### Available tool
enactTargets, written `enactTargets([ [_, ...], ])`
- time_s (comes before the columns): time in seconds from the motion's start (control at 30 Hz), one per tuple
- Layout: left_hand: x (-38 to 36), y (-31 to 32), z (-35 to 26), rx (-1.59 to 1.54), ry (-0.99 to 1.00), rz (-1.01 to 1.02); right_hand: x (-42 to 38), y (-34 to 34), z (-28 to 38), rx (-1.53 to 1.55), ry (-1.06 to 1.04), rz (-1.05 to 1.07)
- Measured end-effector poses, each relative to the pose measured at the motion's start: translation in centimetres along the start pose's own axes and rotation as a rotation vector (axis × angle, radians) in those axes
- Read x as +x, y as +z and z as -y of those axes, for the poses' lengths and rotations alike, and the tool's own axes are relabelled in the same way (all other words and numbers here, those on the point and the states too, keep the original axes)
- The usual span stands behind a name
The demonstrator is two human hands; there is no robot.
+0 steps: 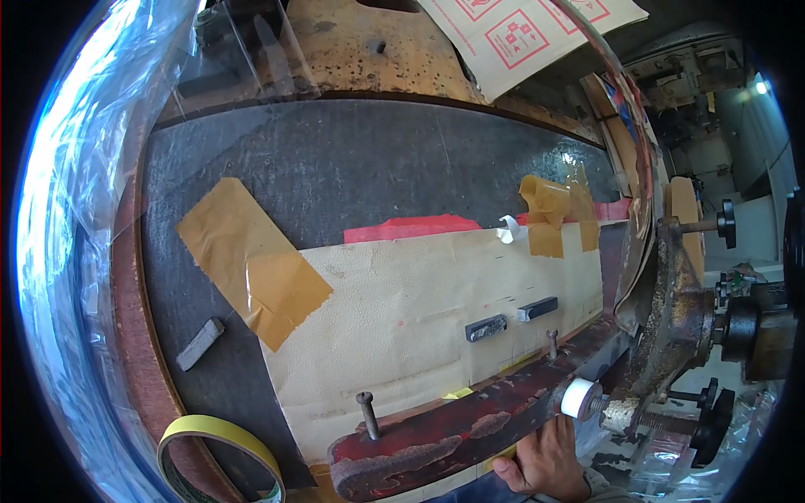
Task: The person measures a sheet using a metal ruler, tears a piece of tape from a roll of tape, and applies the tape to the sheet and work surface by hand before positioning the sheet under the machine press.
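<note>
Room is stretching along the far edge of the surface; a red bar with upright bolts is blocking the near edge.

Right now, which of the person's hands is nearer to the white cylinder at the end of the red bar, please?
Right, as far as visible: the right hand is just below the white cylinder in the picture. The left hand is not in view.

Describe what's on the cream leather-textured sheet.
Two small dark rectangular blocks, a curled white scrap at the far edge, and brown tape overlapping the left and far edges. The long dark red bar hides whatever's beneath.
</note>
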State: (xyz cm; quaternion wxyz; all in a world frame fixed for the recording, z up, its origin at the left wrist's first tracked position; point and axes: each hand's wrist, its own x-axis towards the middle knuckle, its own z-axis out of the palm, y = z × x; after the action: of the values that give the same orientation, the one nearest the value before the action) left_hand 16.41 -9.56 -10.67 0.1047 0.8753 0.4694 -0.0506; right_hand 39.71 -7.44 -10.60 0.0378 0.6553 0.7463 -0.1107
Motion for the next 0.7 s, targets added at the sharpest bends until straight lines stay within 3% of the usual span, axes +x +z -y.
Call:
enactTargets([
  [0.13,0.0,0.0,-0.1,0.002,0.001,0.003,-0.5,0.3,-0.4,0.007,-0.001,0.040],
  [0.23,0.1,-0.1,-0.1,0.002,-0.003,0.011,-1.2,-0.2,-0.7,0.114,0.131,0.221],
  [0.33,0.2,-0.2,-0.2,0.002,-0.002,0.016,-1.6,1.1,-0.5,-0.121,-0.020,0.017],
  [0.43,0.3,-0.2,-0.3,0.003,0.000,0.020,-0.9,1.2,-0.5,-0.130,-0.059,-0.074],
  [0.7,0.4,-0.3,-0.5,0.009,0.003,0.032,-0.7,0.8,-0.2,-0.040,-0.032,-0.056],
])
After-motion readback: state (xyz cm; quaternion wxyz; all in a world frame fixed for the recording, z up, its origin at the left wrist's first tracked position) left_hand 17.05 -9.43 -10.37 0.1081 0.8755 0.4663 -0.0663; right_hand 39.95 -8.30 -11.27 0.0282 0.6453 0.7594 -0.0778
